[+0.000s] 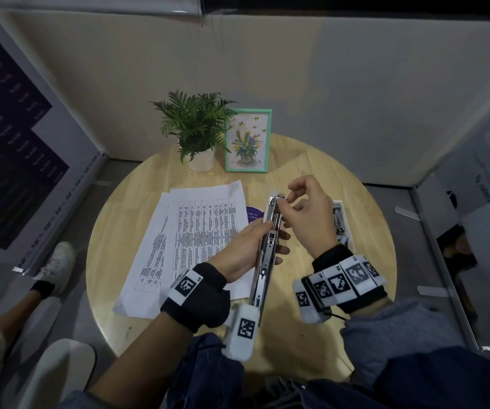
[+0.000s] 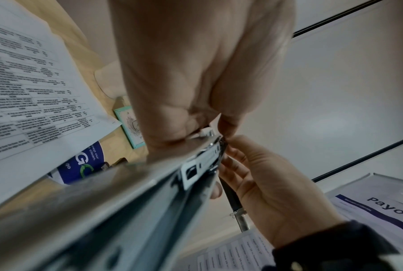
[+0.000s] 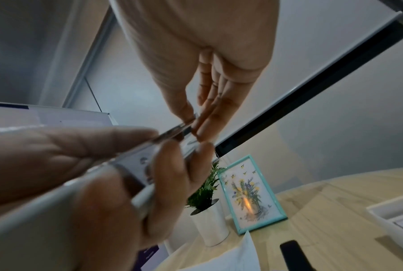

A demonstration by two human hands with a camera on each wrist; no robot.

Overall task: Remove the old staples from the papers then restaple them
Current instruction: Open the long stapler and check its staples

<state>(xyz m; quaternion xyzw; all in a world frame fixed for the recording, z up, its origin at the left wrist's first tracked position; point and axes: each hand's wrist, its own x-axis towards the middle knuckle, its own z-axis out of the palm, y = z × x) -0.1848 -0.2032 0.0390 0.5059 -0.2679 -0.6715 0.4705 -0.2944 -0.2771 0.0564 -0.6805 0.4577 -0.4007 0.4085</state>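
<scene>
The round counter (image 1: 311, 160) carries my papers (image 1: 196, 231) spread flat at the left, with a plant (image 1: 196, 128) and a framed picture (image 1: 248, 141) at the far edge. Above it I hold the long stapler (image 1: 267, 246), opened out, my left hand (image 1: 246, 249) with its grip wrapped round the middle. My right hand (image 1: 308, 214) pinches at its far tip, the other fingers loosely curled.
</scene>
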